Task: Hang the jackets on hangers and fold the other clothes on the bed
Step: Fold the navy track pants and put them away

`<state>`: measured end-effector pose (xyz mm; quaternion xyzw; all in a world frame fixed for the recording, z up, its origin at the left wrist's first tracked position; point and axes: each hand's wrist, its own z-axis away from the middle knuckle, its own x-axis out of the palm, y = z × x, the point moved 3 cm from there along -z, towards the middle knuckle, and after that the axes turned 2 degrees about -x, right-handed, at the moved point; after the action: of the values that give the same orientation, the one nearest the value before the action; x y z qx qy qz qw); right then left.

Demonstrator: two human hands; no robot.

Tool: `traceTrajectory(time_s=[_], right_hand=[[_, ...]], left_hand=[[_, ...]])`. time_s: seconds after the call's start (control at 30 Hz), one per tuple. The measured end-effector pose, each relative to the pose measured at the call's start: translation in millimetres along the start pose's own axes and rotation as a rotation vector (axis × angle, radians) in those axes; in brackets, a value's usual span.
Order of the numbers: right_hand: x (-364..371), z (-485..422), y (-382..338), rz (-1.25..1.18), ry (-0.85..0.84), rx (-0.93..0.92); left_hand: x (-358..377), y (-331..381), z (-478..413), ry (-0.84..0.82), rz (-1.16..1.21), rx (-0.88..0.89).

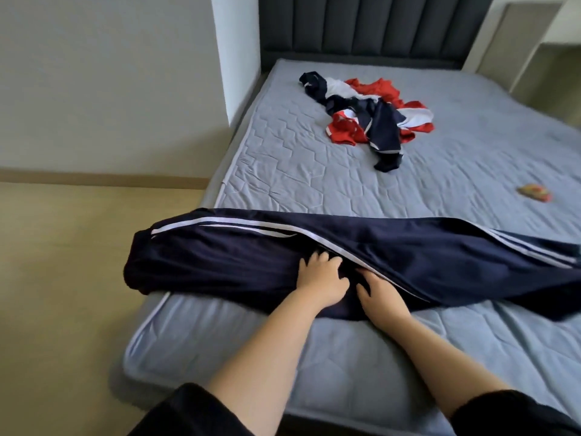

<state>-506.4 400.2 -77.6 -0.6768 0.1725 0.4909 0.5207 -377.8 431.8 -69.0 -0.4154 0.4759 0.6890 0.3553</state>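
Navy trousers (314, 247), white side stripes

Home bedroom: bed (345, 184), padded headboard (361, 26).
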Motion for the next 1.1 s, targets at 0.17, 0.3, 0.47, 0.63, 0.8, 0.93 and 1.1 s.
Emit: traceTrajectory(time_s=[0.17,0.3,0.47,0.63,0.8,0.93,1.1], right_hand=[[-28,-40,23,-0.544,0.204,0.221],[-69,-54,39,-0.613,0.411,0.263],[-70,-58,45,-0.443,0.325,0.255],[-54,-53,56,-0.157,0.187,0.232],[-71,-52,44,0.149,-0.239,0.081],[-71,-32,13,0.223,-0.577,-0.008],[-32,-20,-36,0.368,-0.69,-0.14]], left_hand=[[7,6,-19,0.058,-0.034,0.107],[-1,1,-27,-0.003,0.002,0.125],[0,12,-19,-0.077,-0.066,0.181],[2,27,-11,-0.212,-0.147,0.241],[-1,32,1,-0.416,-0.362,0.292],[-12,17,10,-0.439,-0.369,0.324],[-51,-42,20,-0.481,-0.368,0.236]])
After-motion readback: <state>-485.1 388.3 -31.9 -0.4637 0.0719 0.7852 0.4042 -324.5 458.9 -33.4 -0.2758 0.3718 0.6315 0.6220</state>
